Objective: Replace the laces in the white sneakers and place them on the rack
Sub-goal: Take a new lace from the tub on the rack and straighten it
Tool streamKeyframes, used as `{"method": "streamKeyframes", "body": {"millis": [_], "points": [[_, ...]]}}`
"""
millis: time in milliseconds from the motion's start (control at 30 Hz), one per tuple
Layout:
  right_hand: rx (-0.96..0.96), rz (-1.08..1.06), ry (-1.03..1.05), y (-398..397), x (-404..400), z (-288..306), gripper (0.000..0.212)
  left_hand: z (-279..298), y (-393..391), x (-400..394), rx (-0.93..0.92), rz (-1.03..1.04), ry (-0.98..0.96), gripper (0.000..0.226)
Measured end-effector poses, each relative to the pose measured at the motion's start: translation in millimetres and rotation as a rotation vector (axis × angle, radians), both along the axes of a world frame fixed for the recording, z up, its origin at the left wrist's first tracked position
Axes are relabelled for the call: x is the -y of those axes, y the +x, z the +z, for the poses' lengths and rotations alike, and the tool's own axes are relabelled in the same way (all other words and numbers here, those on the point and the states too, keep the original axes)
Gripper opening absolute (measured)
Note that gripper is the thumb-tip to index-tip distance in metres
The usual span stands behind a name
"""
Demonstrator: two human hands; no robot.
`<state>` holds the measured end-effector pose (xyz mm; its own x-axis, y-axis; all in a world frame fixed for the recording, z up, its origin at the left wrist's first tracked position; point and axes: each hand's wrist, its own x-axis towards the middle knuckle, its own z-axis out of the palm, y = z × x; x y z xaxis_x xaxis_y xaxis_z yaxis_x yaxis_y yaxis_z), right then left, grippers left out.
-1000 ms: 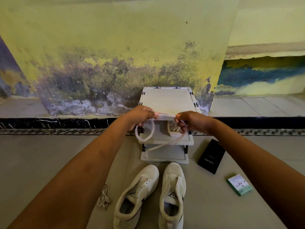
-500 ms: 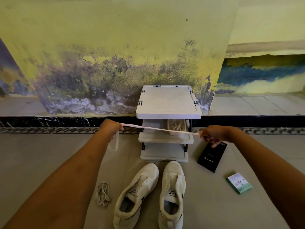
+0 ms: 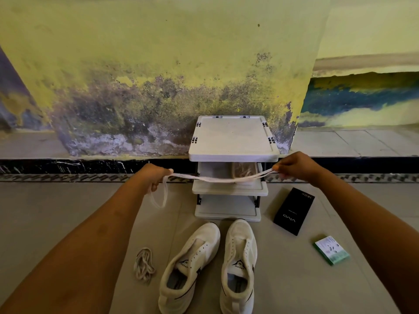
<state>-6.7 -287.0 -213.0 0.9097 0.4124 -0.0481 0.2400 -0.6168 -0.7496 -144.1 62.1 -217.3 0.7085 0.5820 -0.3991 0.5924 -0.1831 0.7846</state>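
Right hand (image 3: 294, 167) rose, doubling the lace (image 3: 217, 178).

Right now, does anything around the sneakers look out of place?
A tangled lace bundle lies loose on the floor left of the laceless sneakers. The wall behind the rack is badly stained and peeling.

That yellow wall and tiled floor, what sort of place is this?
Probably a home entryway or veranda: a small white shoe rack stands against a damp-stained, peeling wall, with white sneakers on the grey tiled floor.
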Motion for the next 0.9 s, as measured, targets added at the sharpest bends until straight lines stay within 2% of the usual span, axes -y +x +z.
{"method": "streamKeyframes", "body": {"millis": [67, 133, 200, 267, 300, 333, 367, 400, 500, 533, 700, 767, 800, 900], "points": [[-0.039, 0.005, 0.084, 0, -2, -1, 0.018, 7, -1, 7, 0.036, -0.09, -0.067, 0.017], [-0.029, 0.013, 0.072, 0, -5, 1, 0.018, 14, 0, 15, 0.092, -0.144, -0.163, 0.015], [0.099, 0.043, -0.178, 0, -10, 5, 0.014, 22, 3, 26, 0.163, -0.197, -0.209, 0.022], [0.233, 0.126, -0.564, -7, -18, 9, 0.023, 32, 7, 40, 0.238, -0.251, -0.235, 0.026], [0.262, 0.171, -0.704, -14, -25, 10, 0.029, 36, 9, 48, 0.265, -0.283, -0.25, 0.026], [0.258, 0.212, -0.758, -21, -35, 10, 0.035, 40, 11, 55, 0.285, -0.321, -0.263, 0.026], [0.216, 0.247, -0.733, -29, -44, 11, 0.039, 44, 13, 62, 0.297, -0.367, -0.269, 0.026], [0.125, 0.269, -0.61, -38, -55, 13, 0.042, 46, 16, 68, 0.308, -0.41, -0.275, 0.026], [-0.214, 0.277, 0.023, -59, -83, 22, 0.035, 52, 23, 81, 0.364, -0.483, -0.297, 0.023], [-0.28, 0.278, 0.171, -63, -91, 25, 0.034, 53, 25, 83, 0.381, -0.495, -0.308, 0.023], [-0.418, 0.288, 0.55, -73, -115, 28, 0.025, 58, 20, 85, 0.34, -0.504, -0.327, 0.023], [-0.433, 0.263, 0.631, -73, -116, 26, 0.027, 56, 19, 79, 0.325, -0.447, -0.295, 0.022], [-0.421, 0.245, 0.609, -71, -114, 23, 0.029, 56, 18, 75, 0.318, -0.397, -0.274, 0.022], [-0.388, 0.249, 0.35, -61, -106, 12, 0.029, 51, 17, 59, 0.322, -0.228, -0.252, 0.024]]}}
